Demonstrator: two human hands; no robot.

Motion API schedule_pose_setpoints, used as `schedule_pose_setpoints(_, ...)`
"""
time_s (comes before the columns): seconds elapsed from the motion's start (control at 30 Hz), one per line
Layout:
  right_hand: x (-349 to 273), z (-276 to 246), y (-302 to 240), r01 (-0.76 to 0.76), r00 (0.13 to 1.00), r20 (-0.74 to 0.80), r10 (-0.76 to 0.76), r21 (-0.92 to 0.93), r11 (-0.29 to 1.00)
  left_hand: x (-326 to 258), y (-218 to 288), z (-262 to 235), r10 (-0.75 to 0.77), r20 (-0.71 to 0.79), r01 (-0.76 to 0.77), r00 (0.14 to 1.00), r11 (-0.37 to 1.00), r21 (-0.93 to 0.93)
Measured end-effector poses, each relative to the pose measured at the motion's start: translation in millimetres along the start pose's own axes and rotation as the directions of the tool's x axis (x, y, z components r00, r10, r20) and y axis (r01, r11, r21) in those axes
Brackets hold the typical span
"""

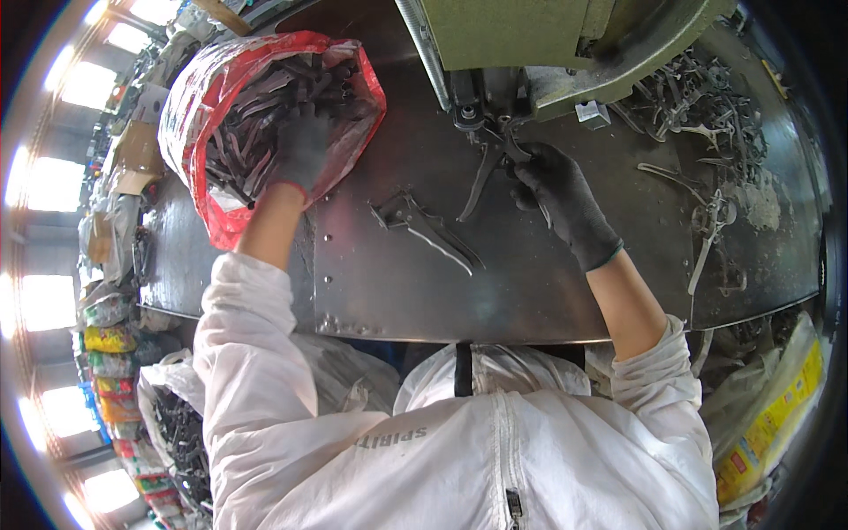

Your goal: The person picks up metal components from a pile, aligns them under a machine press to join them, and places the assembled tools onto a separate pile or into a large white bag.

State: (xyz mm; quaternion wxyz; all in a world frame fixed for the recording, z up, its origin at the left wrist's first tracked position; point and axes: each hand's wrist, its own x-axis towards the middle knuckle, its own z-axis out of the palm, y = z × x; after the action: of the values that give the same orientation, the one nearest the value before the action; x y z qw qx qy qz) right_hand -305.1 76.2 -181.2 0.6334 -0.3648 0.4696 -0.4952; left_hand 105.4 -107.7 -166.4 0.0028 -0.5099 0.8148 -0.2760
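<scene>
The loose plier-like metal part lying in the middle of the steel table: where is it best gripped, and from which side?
Probably the long thin handle of the loose metal part, taken from above. It lies flat, handle trailing toward the person, clear of the right hand and the left hand.

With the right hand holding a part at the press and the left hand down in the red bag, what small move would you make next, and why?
Probably close the left hand on one dark metal piece in the red bag and lift it out. The right hand already holds a plier-shaped part under the green press, so a fresh piece would be ready.
</scene>
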Motion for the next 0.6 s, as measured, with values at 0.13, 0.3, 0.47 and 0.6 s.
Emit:
schedule_pose_setpoints(0.13,-3.0,-1.9,-5.9,-0.03,0.996,-0.092,0.022,-0.083,0.996,9.7,-5.7,-11.8,0.228,0.049,-0.233,0.972,0.955,0.186)
schedule_pose_setpoints(0.3,-16.6,13.1,-24.3,0.088,0.996,0.007,-0.088,0.009,0.996,13.4,-44.3,26.7,0.107,0.035,-0.11,0.994,0.99,0.086)
schedule_pose_setpoints(0.47,-22.4,12.5,-16.5,-0.128,0.985,-0.119,0.123,-0.037,0.991,25.6,-51.4,27.1,0.289,0.068,-0.295,0.955,0.952,0.088)
schedule_pose_setpoints(0.6,-22.7,-1.2,1.3,-0.151,0.981,-0.131,0.142,-0.058,0.987,28.0,-54.1,26.3,0.38,0.111,-0.391,0.918,0.913,0.115)
